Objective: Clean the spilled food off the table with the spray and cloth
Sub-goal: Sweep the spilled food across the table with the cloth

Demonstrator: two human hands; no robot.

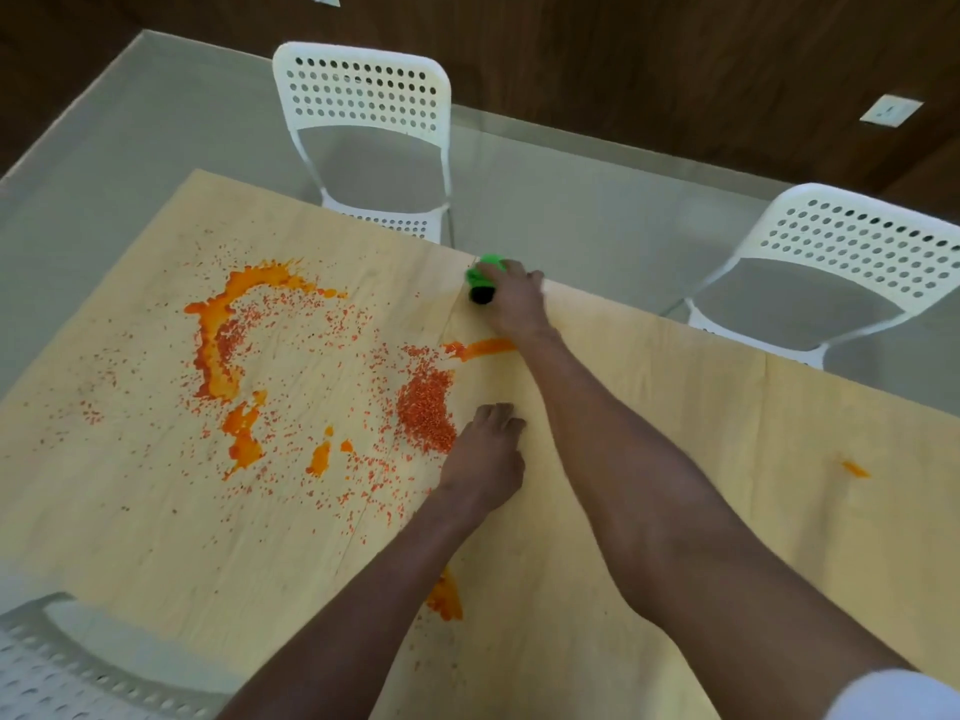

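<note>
Two hands: the right [511, 298] grips one green cloth [485, 272], the left [485, 454] rests flat on the table [675, 407] beside three white chairs [363, 122].

Spilled food [228, 350] lies across the left half of the worktop [675, 407], with a dense heap [426, 407] near the centre. The left hand [485, 459] rests on the worktop just right of the heap. The right hand [511, 298] sits at the far edge on a cloth [485, 272]. Two chairs [363, 127] [841, 262] stand behind the far edge; a third [62, 662] stands at the near left corner.
</note>
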